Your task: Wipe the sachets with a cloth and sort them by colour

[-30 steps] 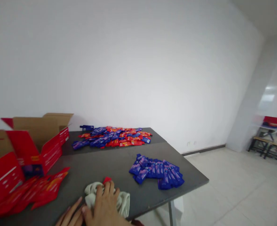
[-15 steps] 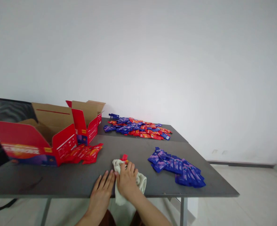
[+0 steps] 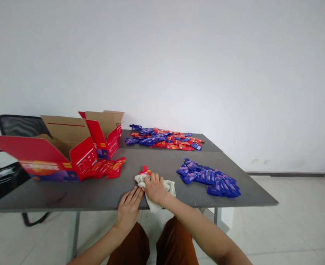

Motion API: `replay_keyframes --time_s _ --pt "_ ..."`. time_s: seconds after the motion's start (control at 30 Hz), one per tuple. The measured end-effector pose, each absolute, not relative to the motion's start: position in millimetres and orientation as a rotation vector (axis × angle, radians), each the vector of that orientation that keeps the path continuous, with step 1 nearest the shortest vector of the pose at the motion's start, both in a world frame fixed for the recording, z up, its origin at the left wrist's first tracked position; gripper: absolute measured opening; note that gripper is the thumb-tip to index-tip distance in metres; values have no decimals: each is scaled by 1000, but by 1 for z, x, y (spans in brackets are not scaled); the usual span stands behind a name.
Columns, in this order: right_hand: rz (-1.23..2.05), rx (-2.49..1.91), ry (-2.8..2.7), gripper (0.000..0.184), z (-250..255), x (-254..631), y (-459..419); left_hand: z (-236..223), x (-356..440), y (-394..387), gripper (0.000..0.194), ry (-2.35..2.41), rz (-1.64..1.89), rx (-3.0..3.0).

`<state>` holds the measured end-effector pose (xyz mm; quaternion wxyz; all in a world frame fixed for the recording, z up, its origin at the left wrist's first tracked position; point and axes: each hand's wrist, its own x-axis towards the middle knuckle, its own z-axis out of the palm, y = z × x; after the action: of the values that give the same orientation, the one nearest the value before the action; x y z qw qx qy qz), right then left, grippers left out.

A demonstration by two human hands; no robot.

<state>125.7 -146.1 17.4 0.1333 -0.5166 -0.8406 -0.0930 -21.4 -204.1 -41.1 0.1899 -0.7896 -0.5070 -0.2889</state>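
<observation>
The pale cloth [image 3: 153, 205] lies on the dark table [image 3: 96, 195], reaching over its near edge. The right hand [image 3: 155, 187] rests on this cloth with bent fingers; whether it grips, I cannot tell. Just left of the cloth, the left hand [image 3: 129, 208] lies flat, fingers extended. A red packet [image 3: 145, 170] shows at the cloth's far side. Blue packets [image 3: 209, 178] lie to the cloth's right, and open red boxes [image 3: 49, 158] stand to its left.

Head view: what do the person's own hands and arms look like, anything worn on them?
The left hand and right hand are bare, with no gloves. The left forearm and right forearm show no sleeves, watch or cables. Rust-brown trousers cover the legs.
</observation>
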Motion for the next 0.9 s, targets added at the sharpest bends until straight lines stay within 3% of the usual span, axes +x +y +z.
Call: replay_keyframes --time_s 0.37,0.6,0.9 --pt "-92 -1492 -2516 36 44 105 -78 -32 -13 -210 64 -1575 -743 -2206" --pt "47 -919 -2699 39 24 141 -97 -37 -9 -209 63 -1611 -768 -2147" --pt "-16 -1394 -2488 40 36 118 -79 -27 -12 -214 63 -1591 -665 -2206"
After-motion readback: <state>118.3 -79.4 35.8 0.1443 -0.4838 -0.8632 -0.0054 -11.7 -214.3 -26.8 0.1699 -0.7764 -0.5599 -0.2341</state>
